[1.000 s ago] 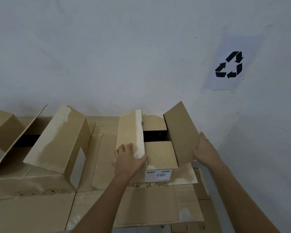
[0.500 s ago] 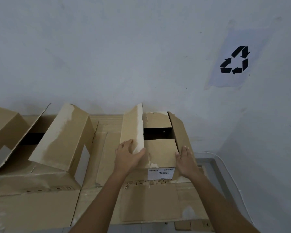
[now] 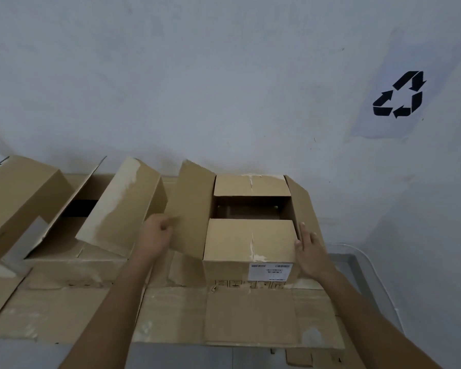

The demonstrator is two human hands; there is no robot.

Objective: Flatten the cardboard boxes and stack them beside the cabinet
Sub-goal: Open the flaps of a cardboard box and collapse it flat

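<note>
Now the cardboard box (image 3: 250, 243) sits between both hands: left hand (image 3: 155, 237) clasps its raised flap (image 3: 190, 209), right hand (image 3: 310, 253) presses open-palmed against its side.

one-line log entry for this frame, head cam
phase: flattening not done | left hand: gripping left flap | right hand: flat on right side of box | box: upright, top open

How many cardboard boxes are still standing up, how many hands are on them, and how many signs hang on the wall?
Boxes still standing: 3, left, middle, right
Hands: 2, left hand, right hand, both on the right box
Recycling sign: 1
Total: 6
</note>
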